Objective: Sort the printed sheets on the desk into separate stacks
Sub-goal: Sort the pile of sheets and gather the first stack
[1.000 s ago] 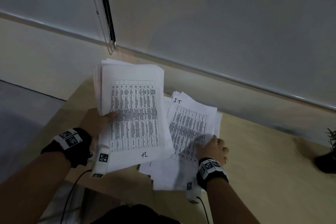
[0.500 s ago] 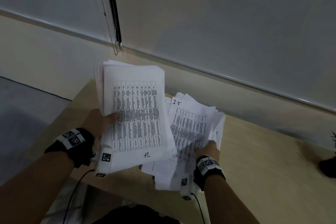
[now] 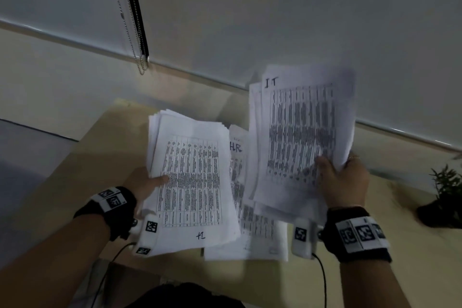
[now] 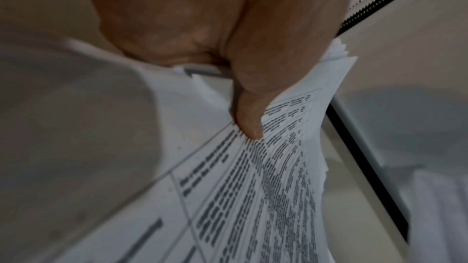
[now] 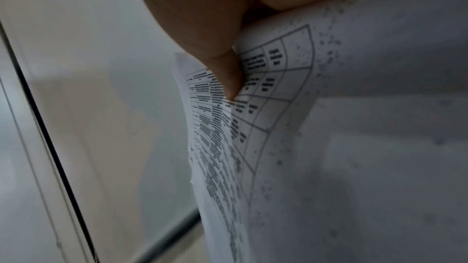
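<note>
Lifting the IT bundle [image 3: 303, 137] at frame right, the right hand [image 3: 343, 182] pinches it; the left hand [image 3: 143, 182] grips another stack [image 3: 192, 182]. Set it, probably, beside the HR sheets [image 3: 236, 157] on the table [image 3: 375, 270], edges squared.

Dim, underexposed, all three views. Head view: motion blur on raised sheets [image 3: 303, 132] right of centre, plant [image 3: 445, 197] smeared, wide-angle bowing at edges. Wrist views soft, noisy, grey.

A pale roller blind [image 3: 275, 20] is hanging over the window, its bead chain [image 3: 125, 22] dangling. A small potted plant [image 3: 443, 197] is sitting on the light wooden desk [image 3: 412, 270].
</note>
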{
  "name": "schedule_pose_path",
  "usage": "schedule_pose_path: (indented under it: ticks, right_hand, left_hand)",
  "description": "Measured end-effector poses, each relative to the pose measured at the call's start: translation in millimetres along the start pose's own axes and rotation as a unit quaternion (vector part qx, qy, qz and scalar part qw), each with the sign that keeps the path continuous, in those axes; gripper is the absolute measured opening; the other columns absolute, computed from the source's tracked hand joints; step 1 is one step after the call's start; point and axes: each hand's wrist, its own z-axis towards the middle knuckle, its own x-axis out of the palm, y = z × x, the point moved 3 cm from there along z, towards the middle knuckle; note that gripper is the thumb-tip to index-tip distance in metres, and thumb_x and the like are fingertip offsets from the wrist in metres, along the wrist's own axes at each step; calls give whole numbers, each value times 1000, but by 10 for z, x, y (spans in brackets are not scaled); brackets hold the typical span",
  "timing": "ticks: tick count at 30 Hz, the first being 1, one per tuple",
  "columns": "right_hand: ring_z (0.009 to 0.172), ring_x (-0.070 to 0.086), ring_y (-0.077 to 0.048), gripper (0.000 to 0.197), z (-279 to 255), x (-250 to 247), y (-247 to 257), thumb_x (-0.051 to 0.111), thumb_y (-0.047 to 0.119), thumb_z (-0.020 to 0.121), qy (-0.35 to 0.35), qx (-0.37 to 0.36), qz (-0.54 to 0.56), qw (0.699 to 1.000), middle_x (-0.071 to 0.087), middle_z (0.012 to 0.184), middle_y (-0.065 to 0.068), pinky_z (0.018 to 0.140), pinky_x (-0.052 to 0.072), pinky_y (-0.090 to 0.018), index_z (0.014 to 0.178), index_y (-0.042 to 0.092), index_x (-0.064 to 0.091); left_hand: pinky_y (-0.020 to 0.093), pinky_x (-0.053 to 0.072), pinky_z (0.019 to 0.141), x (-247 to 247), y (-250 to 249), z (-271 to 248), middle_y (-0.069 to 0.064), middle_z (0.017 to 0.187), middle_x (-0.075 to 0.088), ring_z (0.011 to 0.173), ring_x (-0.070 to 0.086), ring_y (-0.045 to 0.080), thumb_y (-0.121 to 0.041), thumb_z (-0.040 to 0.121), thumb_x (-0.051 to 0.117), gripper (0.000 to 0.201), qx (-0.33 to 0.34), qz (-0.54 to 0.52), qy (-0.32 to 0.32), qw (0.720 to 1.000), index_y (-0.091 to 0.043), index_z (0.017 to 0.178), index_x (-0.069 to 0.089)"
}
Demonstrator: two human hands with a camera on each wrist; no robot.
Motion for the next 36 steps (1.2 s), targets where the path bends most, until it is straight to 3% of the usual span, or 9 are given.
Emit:
schedule_pose_path:
  ticks: [3, 8, 12, 15, 20, 23, 30, 33, 36]
  right_hand:
    - [67, 60, -21, 20, 96, -85, 143, 74, 18, 80, 6, -2, 55, 998, 65, 73, -11, 57, 40, -25, 87, 1, 66]
    - [52, 57, -9, 28, -28, 410, -32, 78, 28, 78, 98, 73, 72, 990, 64, 65, -6, 40, 39, -21, 80, 3, 65]
    - [87, 70, -29, 53, -278, 1117, -503, 78, 37, 73, 225, 144, -3, 964, 72, 104, -14, 74, 59, -38, 113, 6, 62]
    - [123, 56, -34, 60, -452, 1284, -699, 67, 23, 87, 261, 177, -76, 946, 56, 138, -16, 104, 44, -37, 141, 8, 46]
    - [127, 52, -35, 50, -714, 1524, -650, 51, 28, 98, 321, 155, -103, 929, 52, 141, -18, 102, 42, -36, 143, 7, 41]
    - [122, 54, -33, 50, -935, 1743, -591, 53, 29, 97, 381, 113, -129, 908, 55, 135, -17, 99, 45, -35, 139, 5, 42]
    - [141, 30, -34, 105, -801, 1619, -504, 70, 59, 77, 326, 114, -112, 932, 30, 155, -10, 114, 33, -48, 154, 12, 17]
    - [128, 49, -24, 107, -648, 1434, -158, 83, 41, 72, 307, 131, 134, 933, 43, 145, -1, 106, 44, -45, 154, 17, 19]
    - [75, 65, -17, 45, -480, 1143, 357, 79, 25, 81, 286, 80, 240, 924, 69, 88, -7, 76, 57, -43, 114, 0, 62]
  left_hand:
    - [46, 57, 76, 156, -67, -26, 11, 109, 69, 97, 63, 34, -32, 85, 75, 33, 12, 8, 20, 1000, -15, 111, 66]
    - [39, 56, 86, 428, -137, -66, 10, 105, 74, 96, 69, 28, -30, 82, 79, 38, 58, 40, 60, 996, -5, 110, 72]
    - [43, 60, 83, 479, 8, 62, 6, 95, 76, 88, 72, 24, -58, 65, 83, 59, 61, 129, 69, 987, -12, 101, 75]
    - [45, 53, 98, 497, 147, 273, 9, 124, 69, 112, 66, 29, -53, 79, 71, 64, 65, 107, 35, 992, -9, 126, 64]
    - [40, 51, 86, 523, -66, 61, 13, 98, 61, 86, 62, 24, -48, 88, 59, 40, 55, 113, -58, 990, -9, 97, 58]
    - [37, 42, 102, 619, -76, 28, 16, 142, 48, 128, 50, 34, -35, 90, 68, 69, 51, 152, -44, 986, -3, 142, 37]
    - [43, 39, 111, 311, -245, -103, 6, 143, 53, 130, 50, 25, -19, 90, 70, 58, 173, 87, -12, 981, -13, 141, 44]
    - [44, 50, 101, 86, -527, -280, -1, 123, 67, 113, 64, 22, -11, 83, 72, 49, 250, 9, 4, 968, -23, 128, 55]
    - [40, 55, 94, -41, -872, -461, -1, 112, 74, 105, 70, 19, -15, 79, 73, 37, 292, -67, 24, 954, -26, 114, 65]
